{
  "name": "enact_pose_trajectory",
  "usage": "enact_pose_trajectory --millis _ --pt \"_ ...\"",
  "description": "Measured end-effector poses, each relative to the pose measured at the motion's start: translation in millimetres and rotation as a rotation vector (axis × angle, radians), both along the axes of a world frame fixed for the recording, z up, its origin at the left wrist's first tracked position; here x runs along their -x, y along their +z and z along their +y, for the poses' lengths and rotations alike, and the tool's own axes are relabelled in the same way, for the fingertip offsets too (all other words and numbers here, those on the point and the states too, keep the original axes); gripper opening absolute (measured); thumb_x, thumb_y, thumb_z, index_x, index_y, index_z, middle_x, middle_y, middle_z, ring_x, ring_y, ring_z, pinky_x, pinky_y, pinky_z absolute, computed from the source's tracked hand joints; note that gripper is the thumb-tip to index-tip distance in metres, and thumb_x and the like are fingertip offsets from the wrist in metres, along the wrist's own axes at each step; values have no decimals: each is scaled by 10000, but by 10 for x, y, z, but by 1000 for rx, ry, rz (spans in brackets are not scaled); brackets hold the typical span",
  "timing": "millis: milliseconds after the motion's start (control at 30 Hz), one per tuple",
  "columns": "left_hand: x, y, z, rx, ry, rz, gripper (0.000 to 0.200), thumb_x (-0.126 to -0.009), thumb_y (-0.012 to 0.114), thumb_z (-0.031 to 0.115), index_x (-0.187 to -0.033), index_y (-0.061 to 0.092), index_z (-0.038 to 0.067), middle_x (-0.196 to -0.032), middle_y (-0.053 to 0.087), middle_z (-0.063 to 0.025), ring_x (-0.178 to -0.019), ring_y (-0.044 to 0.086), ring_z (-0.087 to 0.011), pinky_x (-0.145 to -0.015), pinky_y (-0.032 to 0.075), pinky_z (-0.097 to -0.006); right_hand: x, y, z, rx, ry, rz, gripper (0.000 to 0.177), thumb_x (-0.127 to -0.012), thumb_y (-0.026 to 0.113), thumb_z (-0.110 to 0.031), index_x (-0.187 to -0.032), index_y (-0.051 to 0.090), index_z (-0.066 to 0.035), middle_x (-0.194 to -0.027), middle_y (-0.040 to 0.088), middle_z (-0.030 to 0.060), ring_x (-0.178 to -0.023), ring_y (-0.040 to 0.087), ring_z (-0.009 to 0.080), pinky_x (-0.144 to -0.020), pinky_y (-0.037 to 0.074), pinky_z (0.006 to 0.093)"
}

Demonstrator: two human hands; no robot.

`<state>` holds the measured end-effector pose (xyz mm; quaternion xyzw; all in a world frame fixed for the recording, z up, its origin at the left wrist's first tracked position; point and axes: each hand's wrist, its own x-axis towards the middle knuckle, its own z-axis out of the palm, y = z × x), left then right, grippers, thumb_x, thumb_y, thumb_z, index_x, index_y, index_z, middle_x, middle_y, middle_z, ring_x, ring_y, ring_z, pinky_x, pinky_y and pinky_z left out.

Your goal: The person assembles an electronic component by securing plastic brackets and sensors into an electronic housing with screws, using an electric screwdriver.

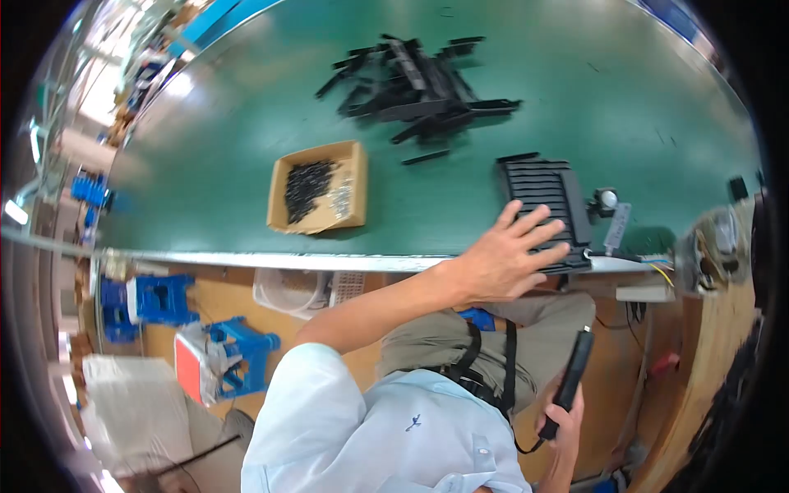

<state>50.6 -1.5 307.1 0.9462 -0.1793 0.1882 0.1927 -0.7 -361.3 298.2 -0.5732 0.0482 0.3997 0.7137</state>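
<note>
My left hand (514, 253) reaches across from the left, fingers spread, over the near part of a black ribbed piece (538, 182) at the table's front edge. It appears to rest flat on that piece without gripping it. Below the table edge, at the lower right, my right hand (567, 415) is wrapped around a black stick-shaped powered tool (573, 370). The tool points upward, and a cord leaves its lower end. Just right of the ribbed piece are a small dark device with a round light top (608, 200) and a grey tag (617, 228).
A cardboard box (359, 185) holds small black and silvery parts. Behind it lies a heap of black strips (427, 94) on the green table (205, 181). A clear container (713, 246) stands at the right edge. Blue stools (246, 353) and a white bin (283, 294) are below.
</note>
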Motion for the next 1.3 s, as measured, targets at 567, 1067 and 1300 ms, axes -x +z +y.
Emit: enact_pose_trajectory --millis 567,1067,1300 --pt "1675 592 2054 313 816 3 139 -857 747 41 -993 752 12 -901 734 -113 -812 696 -278 -753 557 -361 -2 -96 508 105 403 -7 721 -749 830 -61 -1375 479 10 -811 609 66 -552 607 154 -501 509 308" --pt "1498 406 2430 -84 742 275 118 -874 704 80 -974 736 26 -947 679 -151 -907 673 -386 -819 528 -472 -90 56 699 134 559 15 684 -823 866 -110 -1374 472 -14 -880 600 37 -642 606 120 -568 491 289" --pt "1425 528 2442 -30 641 353 92 -878 682 4 -963 680 -31 -870 611 -161 -804 636 -354 -761 498 -423 -103 42 691 121 654 -40 657 -835 864 -198 -1338 487 -5 -845 590 10 -646 592 90 -565 488 277"
